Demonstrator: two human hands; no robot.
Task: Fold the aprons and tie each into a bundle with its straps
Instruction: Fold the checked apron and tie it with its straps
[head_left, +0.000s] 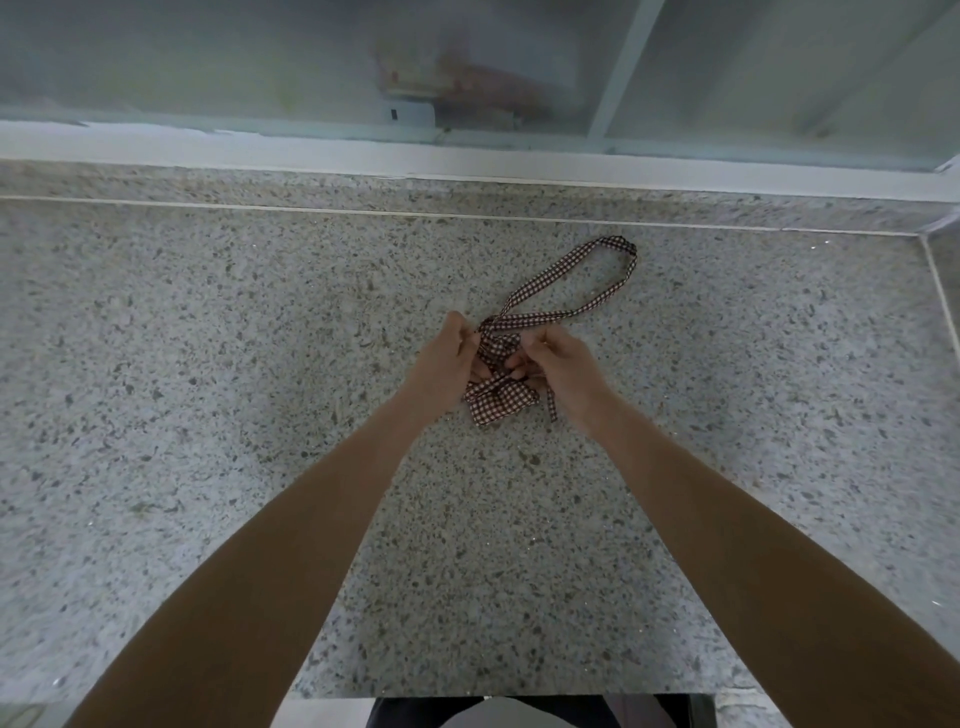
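The checked apron (498, 402) lies folded small mid-counter (208, 364). Both hands, left hand (449, 358) and right hand (558, 361), pinch its straps (582, 265), which loop toward the far edge.

Speckled granite countertop (218, 395) fills most of frame; small folded checked apron (496, 405) at centre, both bare arms reaching in from bottom edge. Left hand (447, 358) and right hand (558, 361) grip the bundle from either side, fingers curled into the straps on top. One strap loop (597, 275) trails toward upper right, flat on the counter. Frosted glass window (260, 62) with white frame across top, blurred shapes behind it
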